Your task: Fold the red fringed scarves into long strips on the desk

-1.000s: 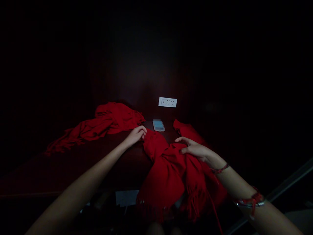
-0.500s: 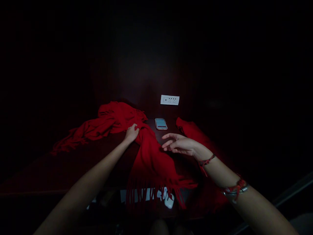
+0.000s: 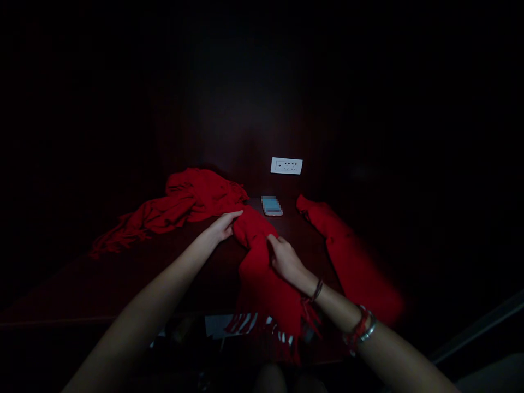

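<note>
Fringed red scarf (image 3: 264, 278) lies between half-curled left hand (image 3: 223, 225), gripping its left edge, and closed right hand (image 3: 285, 259), pinching its right side.

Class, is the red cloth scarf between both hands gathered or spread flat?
Gathered: the red fringed cloth scarf bunches in folds between the bare left hand and bare right hand; its fringed end hangs past the dark tabletop.
</note>
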{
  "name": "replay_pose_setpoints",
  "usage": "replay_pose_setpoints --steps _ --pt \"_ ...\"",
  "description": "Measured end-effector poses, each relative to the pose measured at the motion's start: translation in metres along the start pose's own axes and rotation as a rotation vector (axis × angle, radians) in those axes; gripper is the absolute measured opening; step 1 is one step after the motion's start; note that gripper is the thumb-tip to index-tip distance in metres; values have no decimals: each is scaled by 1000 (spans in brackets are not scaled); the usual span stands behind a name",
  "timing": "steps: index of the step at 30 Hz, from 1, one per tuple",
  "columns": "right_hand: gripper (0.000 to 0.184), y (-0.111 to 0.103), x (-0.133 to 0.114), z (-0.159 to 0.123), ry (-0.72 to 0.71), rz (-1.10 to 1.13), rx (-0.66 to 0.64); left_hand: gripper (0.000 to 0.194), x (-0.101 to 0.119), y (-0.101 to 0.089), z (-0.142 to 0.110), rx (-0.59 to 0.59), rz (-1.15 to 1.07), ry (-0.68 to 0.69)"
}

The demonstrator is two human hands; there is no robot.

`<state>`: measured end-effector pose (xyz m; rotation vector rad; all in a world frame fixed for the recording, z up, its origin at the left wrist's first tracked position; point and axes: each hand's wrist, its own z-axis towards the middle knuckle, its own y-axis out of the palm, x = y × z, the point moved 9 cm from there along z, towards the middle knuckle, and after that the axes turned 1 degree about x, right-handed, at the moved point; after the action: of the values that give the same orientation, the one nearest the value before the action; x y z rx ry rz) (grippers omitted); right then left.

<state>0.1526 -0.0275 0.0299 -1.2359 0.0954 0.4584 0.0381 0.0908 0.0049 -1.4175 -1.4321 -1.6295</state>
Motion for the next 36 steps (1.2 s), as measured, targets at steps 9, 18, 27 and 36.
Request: replay_pose_setpoints --steps 9,18,27,36 --pt "30 -64 102 45 177 135 99 17 3 -20 4 91 153 -59" --pt "42 -72 119 20 125 2 20 22 -8 0 -18 -85 545 -144" --pt "48 -42 5 -32 -71 -78 20 35 -20 18 -44 -232 542 -282" --pt "35 -13 -18 -10 -315 74 144 28 -22 30 -22 -63 455 99"
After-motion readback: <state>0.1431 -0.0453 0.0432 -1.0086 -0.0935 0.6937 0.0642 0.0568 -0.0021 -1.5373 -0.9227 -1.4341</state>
